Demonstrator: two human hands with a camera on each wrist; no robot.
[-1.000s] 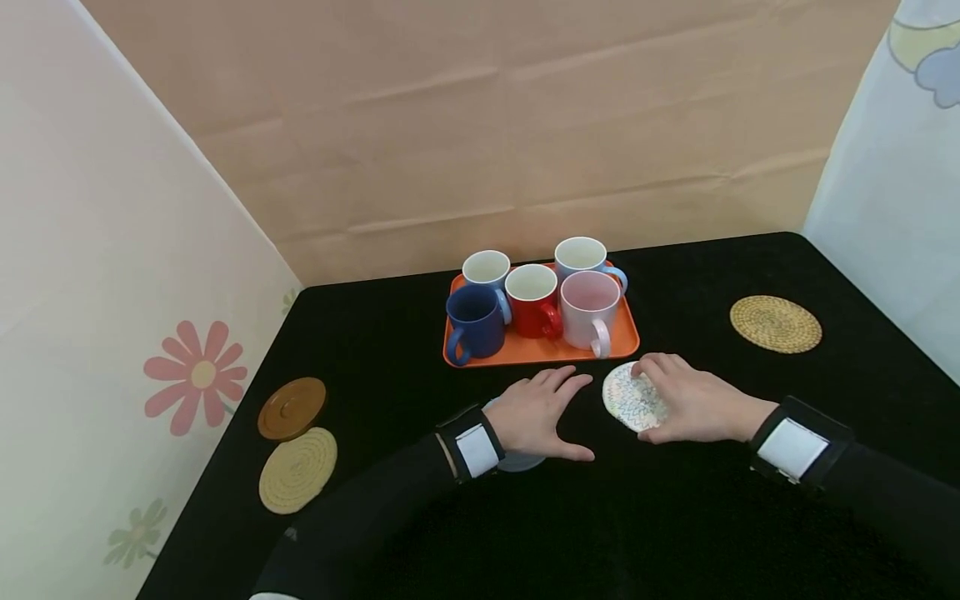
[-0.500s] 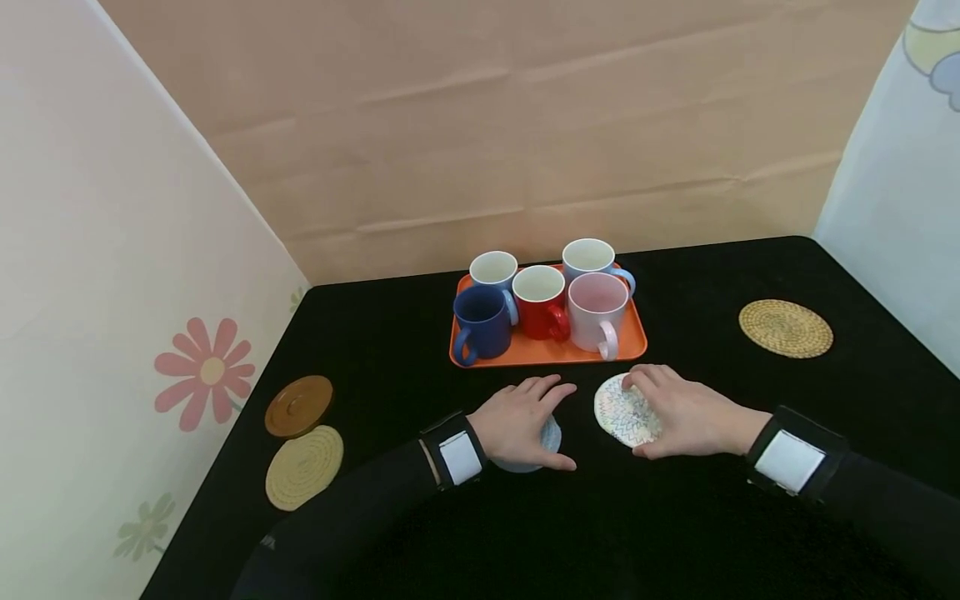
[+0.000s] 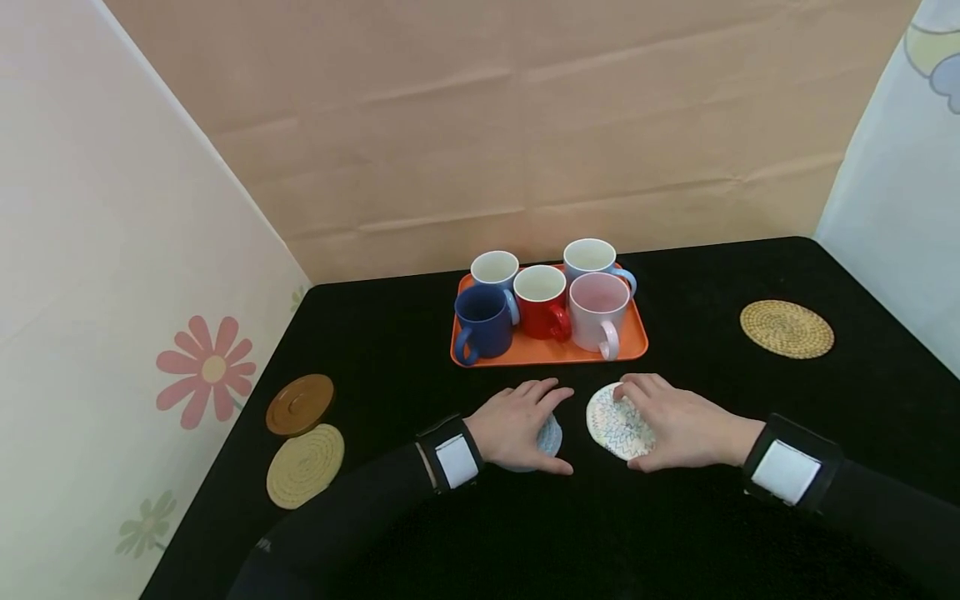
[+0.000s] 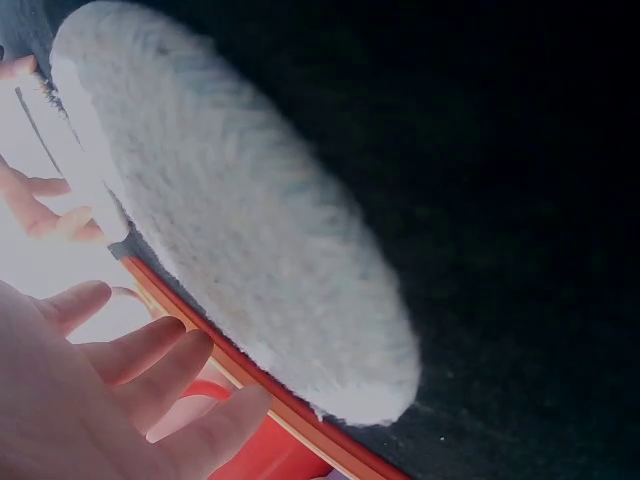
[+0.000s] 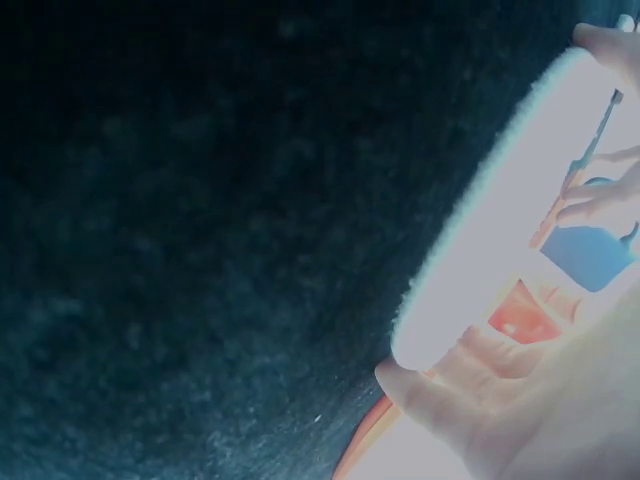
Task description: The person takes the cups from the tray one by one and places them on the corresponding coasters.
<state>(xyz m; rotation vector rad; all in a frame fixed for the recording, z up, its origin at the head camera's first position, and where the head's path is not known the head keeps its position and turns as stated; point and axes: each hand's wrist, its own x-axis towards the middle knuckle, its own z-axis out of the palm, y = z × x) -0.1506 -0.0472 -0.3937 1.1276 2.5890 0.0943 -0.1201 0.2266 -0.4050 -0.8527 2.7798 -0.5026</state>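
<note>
My left hand [image 3: 517,425] hovers with spread, relaxed fingers over a round blue-grey woven coaster [image 3: 551,435], which it partly covers. In the left wrist view that coaster [image 4: 240,220] lies on the black tabletop, apart from the fingers [image 4: 160,380]. To the right, a round white coaster with a coloured zigzag pattern [image 3: 617,421] is pinched by my right hand [image 3: 686,427] between thumb and fingers at its right side. Seen from the right wrist, this coaster [image 5: 500,220] shows edge-on and overexposed, with a fingertip at each end.
Behind the hands stands an orange tray [image 3: 540,356] holding several mugs: dark blue [image 3: 486,325], red [image 3: 538,317], pink [image 3: 596,321] and light blue. A brown saucer [image 3: 300,404] and a cream coaster [image 3: 306,467] lie left; a woven straw coaster [image 3: 787,329] lies right.
My left hand has drawn back a little to the left, uncovering more of the blue-grey coaster. The right hand has moved slightly left and nearer me, the white coaster moving with it.
</note>
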